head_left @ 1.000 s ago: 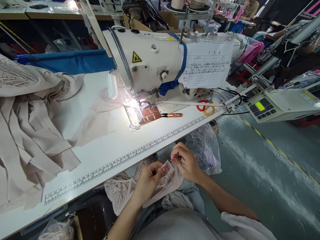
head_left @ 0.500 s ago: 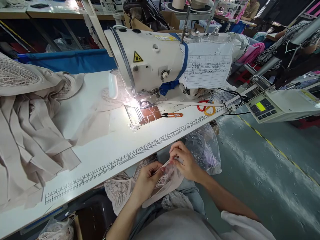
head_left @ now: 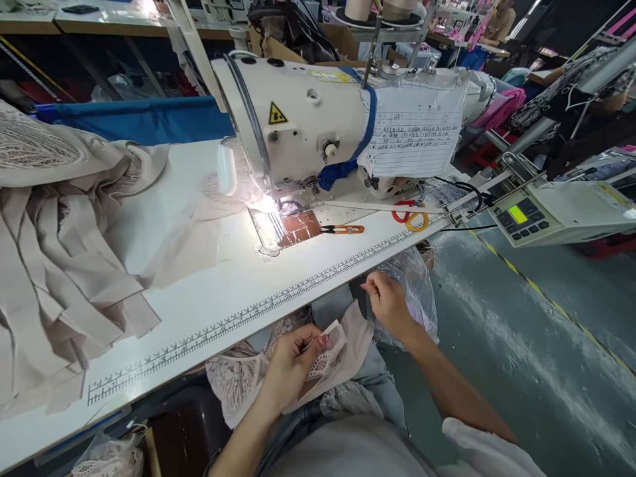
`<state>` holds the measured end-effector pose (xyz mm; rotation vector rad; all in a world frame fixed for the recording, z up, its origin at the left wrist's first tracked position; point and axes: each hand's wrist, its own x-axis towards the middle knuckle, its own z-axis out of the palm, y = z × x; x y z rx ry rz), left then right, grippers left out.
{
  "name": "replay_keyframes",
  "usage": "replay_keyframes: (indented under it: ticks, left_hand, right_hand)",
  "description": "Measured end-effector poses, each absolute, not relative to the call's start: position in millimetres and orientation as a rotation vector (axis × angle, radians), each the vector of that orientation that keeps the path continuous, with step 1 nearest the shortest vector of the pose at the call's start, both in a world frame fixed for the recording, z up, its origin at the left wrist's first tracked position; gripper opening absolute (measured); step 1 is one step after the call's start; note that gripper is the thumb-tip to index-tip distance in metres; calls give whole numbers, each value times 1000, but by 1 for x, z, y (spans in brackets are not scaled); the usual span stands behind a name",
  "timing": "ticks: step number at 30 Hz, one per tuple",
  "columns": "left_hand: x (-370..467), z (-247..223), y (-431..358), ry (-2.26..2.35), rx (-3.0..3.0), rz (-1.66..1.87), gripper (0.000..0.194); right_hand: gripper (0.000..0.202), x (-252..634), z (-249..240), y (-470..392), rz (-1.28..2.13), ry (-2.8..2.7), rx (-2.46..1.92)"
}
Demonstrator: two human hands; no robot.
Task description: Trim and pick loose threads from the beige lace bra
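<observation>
Scissors [head_left: 410,215] lie right of snips [head_left: 342,229] on table [head_left: 209,298].

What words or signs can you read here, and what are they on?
No words can be read.
Yellow warning triangle with a black lightning mark: on the white sewing machine.
Paper sheet taped to the machine: printed lines, too small to read.
Ruler marks along the table edge: numbers too small.
Control panel: lit green screen, nothing legible.
</observation>
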<state>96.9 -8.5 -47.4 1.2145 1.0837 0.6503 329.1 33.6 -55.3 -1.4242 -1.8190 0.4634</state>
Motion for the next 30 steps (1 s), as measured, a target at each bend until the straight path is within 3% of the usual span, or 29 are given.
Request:
replay_keyframes:
  ticks: [2, 6, 9, 11, 14, 19, 30]
  left_hand:
    - [98, -47, -8, 1104, 1267, 644, 41]
    - [101, -51, -10, 1205, 1615, 774, 33]
    - [102, -58, -13, 1372, 2149, 1154, 23]
    - [101, -64, -15, 1437, 2397, 1310, 16]
    - [99, -69, -17, 1417, 2514, 1337, 17]
    - [98, -72, -18, 1357, 2579, 1340, 21]
    - [99, -77, -20, 1364, 2603, 1319, 19]
  right_hand:
    - [15, 324, -48, 28, 650, -1808, -1394]
    - [25, 303, -36, 11, 994, -1891, -1245]
    - [17, 296, -34, 4, 820, -1941, -1247]
    - [36, 297, -35, 0, 712, -2065, -1209]
    - [53, 298, -36, -4, 474, -2296, -1104]
    - [41, 292, -33, -5, 54, -2443, -1063]
    - [42, 287, -39, -5, 90, -2461, -1105]
